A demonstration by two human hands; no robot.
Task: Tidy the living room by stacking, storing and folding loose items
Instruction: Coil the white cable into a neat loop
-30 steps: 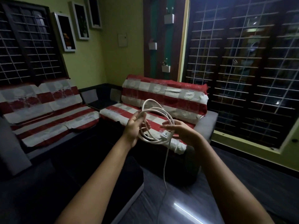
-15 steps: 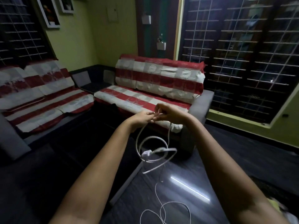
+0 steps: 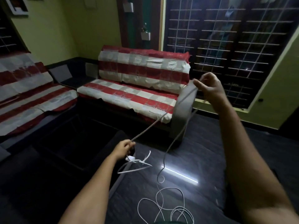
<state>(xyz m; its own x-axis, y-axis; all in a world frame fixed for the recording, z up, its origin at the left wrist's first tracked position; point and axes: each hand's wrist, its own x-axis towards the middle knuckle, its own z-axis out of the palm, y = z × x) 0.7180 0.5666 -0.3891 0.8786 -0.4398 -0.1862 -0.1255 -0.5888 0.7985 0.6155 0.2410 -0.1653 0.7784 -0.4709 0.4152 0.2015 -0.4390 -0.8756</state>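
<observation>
Hands now spread apart, right hand [image 3: 208, 88] high, left hand [image 3: 123, 149] low, each grip pinching the white cable [image 3: 148, 128]

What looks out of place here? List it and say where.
The white cable stands out: a stretch runs taut between the left hand and the raised right hand, while the rest hangs down and lies in loose, tangled loops on the dark floor near the bottom edge. Nothing else looks odd.

- One head-worn, wide-angle view looks forward and down from standing height.
- Both forearms reach in from the bottom edge, close to the lens.
- The striped sofa [image 3: 139, 88] sits farther off.
</observation>
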